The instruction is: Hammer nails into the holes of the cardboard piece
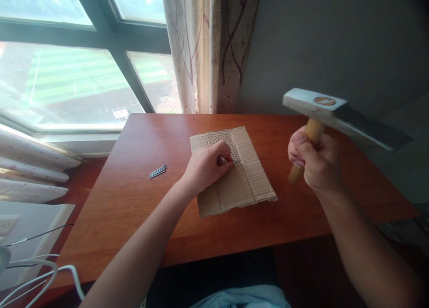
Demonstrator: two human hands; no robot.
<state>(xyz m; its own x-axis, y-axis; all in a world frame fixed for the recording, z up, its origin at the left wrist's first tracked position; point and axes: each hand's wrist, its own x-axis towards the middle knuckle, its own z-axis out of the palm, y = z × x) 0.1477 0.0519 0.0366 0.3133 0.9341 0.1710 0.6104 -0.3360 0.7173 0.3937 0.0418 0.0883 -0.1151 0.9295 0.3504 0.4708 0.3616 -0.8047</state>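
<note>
My right hand (317,158) is wrapped round the wooden handle of a hammer (311,104), holding it raised above the right part of the table. The pale, blunt end of its metal head points left and the dark, flat end right. My left hand (209,165) rests on a sheet of brown cardboard (234,187), thumb and forefinger pinched together. Between the fingertips is what looks like a nail, mostly hidden. Rows of small holes dot the cardboard's upper part, just beyond the pinch. Several loose nails (157,171) lie in a small bunch left of the cardboard.
The reddish-brown wooden table (127,214) reaches a window (77,89) at the back left. A patterned curtain (197,48) hangs behind its far edge, beside a grey wall (328,40). White cables (50,263) loop over the near left corner.
</note>
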